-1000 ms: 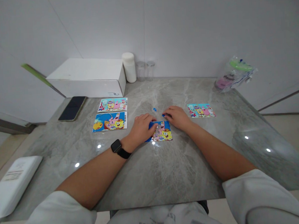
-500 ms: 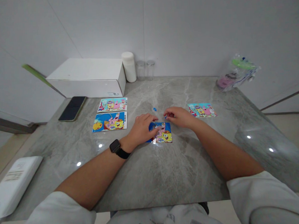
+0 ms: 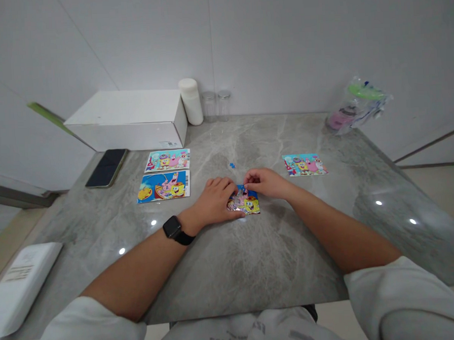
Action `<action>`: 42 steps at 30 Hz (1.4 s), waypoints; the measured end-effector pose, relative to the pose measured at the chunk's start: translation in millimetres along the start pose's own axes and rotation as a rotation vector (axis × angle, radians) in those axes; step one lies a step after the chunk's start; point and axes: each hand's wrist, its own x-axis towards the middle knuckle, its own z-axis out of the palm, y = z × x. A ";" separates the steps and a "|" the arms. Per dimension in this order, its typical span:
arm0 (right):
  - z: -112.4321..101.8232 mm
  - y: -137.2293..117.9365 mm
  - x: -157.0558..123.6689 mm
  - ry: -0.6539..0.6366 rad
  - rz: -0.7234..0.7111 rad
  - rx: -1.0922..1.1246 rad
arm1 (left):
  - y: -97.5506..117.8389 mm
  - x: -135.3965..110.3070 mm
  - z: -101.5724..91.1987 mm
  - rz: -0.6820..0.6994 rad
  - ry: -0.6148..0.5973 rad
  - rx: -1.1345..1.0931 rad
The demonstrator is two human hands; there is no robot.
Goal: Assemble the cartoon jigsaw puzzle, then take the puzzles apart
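While the left hand [image 3: 217,198] lies over the left part of the small cartoon puzzle [image 3: 249,205], its thumb runs along the near edge and its fingers, spread wide from the thumb, reach the far side, as the head camera shows. The puzzle rests flat near the middle of the grey tabletop [image 3: 255,270]. The right hand [image 3: 267,182] is at its upper right corner, fingertips drawn narrow; I cannot tell whether they pinch a piece. Just beyond the far edge lie loose blue bits [image 3: 232,165]. A wide stretch of stone runs from the puzzle to the table's near edge. To the right, well apart from the puzzle, is a cartoon card [image 3: 305,165]; to the left, past some tabletop, a blue card [image 3: 163,186] lies beyond the fingers, with a phone [image 3: 106,168] by the table's left edge.
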 end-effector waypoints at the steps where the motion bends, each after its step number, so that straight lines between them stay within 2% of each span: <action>1: 1.4 0.1 0.3 -0.001 0.004 -0.004 | 0.8 0.1 1.1 -0.010 0.003 -0.001; 8: 9.7 -3.6 -0.4 0.028 0.011 -0.146 | 3.8 0.5 6.0 -0.071 0.036 0.015; 14: 12.2 -7.8 -2.1 0.012 0.023 -0.100 | 3.8 0.8 5.9 -0.067 0.039 0.039; 22: 17.2 -7.7 -2.1 0.107 0.004 -0.211 | 4.6 0.5 5.6 -0.062 0.038 0.044; 42: 26.4 -12.4 -6.9 0.214 -0.009 -0.397 | 5.6 0.4 6.2 -0.081 0.033 0.029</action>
